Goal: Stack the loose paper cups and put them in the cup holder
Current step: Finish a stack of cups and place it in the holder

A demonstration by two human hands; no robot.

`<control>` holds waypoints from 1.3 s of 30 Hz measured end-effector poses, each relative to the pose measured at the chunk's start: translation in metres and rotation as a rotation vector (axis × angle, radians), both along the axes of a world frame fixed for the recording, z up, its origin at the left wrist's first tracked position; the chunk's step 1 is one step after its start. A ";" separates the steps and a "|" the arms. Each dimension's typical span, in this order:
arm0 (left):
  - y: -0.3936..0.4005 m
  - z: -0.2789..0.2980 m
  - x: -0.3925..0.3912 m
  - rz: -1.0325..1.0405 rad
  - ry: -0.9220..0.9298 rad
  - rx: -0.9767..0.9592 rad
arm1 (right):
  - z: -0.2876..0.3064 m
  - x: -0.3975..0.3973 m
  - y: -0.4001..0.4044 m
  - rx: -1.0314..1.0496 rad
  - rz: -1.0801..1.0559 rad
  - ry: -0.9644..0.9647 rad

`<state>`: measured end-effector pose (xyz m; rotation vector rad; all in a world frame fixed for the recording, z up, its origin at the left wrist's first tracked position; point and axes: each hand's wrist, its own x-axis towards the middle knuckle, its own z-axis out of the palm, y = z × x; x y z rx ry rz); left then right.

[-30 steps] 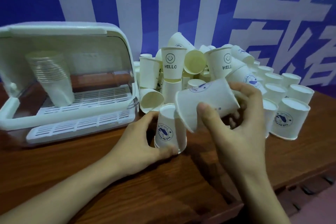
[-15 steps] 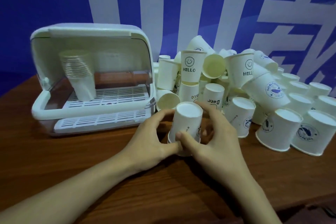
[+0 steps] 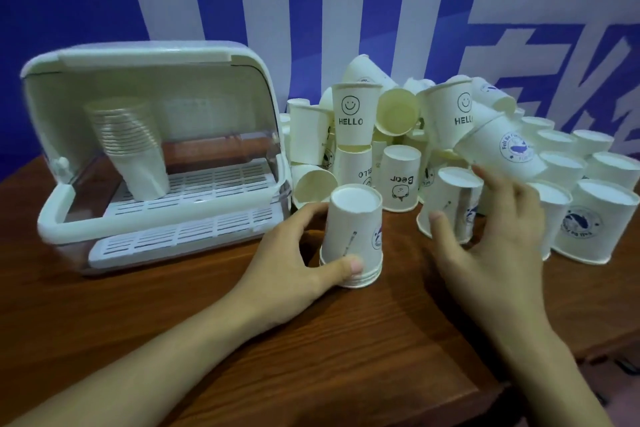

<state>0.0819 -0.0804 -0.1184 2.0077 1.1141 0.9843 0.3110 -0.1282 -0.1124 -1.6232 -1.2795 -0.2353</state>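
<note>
A short stack of upside-down white paper cups (image 3: 353, 232) stands on the wooden table, and my left hand (image 3: 294, 263) grips it low down, thumb in front. My right hand (image 3: 491, 236) is spread around another inverted cup (image 3: 446, 204) at the near edge of the pile; the thumb touches its side while the fingers stay apart. A big heap of loose cups (image 3: 398, 135) lies behind, some printed HELLO or Bear. The white cup holder (image 3: 145, 156) with its clear lid up stands at the left, with a tall stack of cups (image 3: 135, 146) inside.
A blue and white banner (image 3: 311, 10) forms the wall right behind the cups. Rows of inverted cups (image 3: 588, 184) fill the table's right side. The table's front edge (image 3: 519, 388) runs diagonally at the lower right.
My right hand has let go of the stack after placing a cup on it and has moved right to another cup. My left hand still holds the stack.
</note>
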 end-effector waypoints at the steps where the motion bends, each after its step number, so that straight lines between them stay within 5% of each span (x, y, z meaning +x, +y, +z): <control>1: -0.001 0.000 0.000 0.003 -0.001 -0.001 | -0.002 -0.002 0.002 -0.062 -0.006 -0.033; 8: -0.002 0.003 -0.001 -0.009 -0.127 -0.016 | -0.004 -0.002 0.006 -0.065 -0.043 -0.040; 17: 0.002 -0.002 0.000 0.031 -0.173 0.004 | 0.034 -0.018 0.000 0.271 0.256 0.285; 22: 0.001 0.000 -0.001 0.010 -0.173 -0.024 | 0.056 -0.023 0.015 0.315 0.385 0.287; 29: 0.003 0.001 -0.003 -0.097 -0.264 -0.058 | 0.051 -0.033 0.027 0.147 0.528 0.109; 33: 0.006 0.001 -0.007 -0.121 -0.422 -0.107 | 0.036 -0.031 0.030 0.083 0.606 0.161; 39: 0.001 0.001 -0.004 -0.074 -0.407 -0.045 | 0.033 -0.034 0.031 0.123 0.621 0.188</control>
